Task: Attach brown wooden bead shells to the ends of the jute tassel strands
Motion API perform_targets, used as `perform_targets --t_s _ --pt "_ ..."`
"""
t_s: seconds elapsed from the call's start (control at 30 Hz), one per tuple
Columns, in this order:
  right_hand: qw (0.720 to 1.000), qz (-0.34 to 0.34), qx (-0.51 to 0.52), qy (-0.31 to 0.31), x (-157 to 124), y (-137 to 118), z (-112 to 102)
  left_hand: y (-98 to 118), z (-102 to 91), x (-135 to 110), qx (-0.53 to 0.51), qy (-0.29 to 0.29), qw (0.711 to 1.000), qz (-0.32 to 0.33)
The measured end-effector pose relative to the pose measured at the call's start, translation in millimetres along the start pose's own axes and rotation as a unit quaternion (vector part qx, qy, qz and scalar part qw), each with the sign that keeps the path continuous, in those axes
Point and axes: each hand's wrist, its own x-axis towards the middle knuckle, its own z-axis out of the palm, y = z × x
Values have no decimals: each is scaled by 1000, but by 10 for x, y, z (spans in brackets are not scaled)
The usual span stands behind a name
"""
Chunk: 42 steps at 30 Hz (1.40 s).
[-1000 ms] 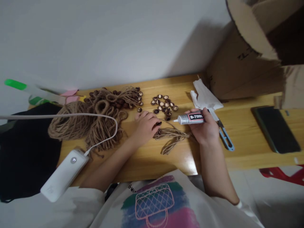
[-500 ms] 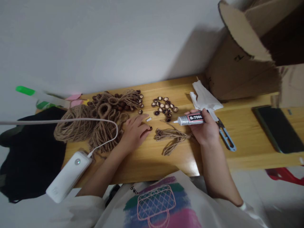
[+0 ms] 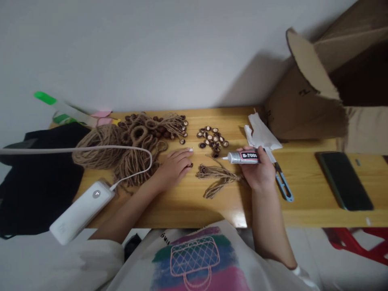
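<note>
My right hand [image 3: 260, 171] is closed around a glue tube [image 3: 242, 157] marked B-7000, its thin white nozzle pointing left. My left hand [image 3: 174, 167] rests low over the table, with a small brown acorn cap [image 3: 190, 165] pinched at the thumb and fingers. By its outstretched fingertips lies a small white tube cap [image 3: 190, 150]. Between the hands a tied bundle of jute twine [image 3: 218, 176] lies on the wood, one acorn cap on its loose ends. Just behind it is a cluster of acorn caps [image 3: 214, 138], most with pale insides facing up.
Jute twine skeins [image 3: 98, 147] and more acorn caps are heaped at left. A white power bank [image 3: 81, 212] with a cable stands out near the left edge. At right are blue thread snips [image 3: 283, 184], white tissue [image 3: 262, 131], a phone [image 3: 345, 182] and a cardboard box [image 3: 303, 101].
The view has shifted slightly. My left fingers have drawn closer together beside the white tube cap, still with the acorn cap. The glue tube stays in my right hand, almost unmoved.
</note>
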Motion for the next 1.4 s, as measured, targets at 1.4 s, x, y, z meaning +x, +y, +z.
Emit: perform_targets --t_s 1.4 --pt "884 -91 -95 -448 -742 -797 1219 921 -1126 75 -30 353 927 125"
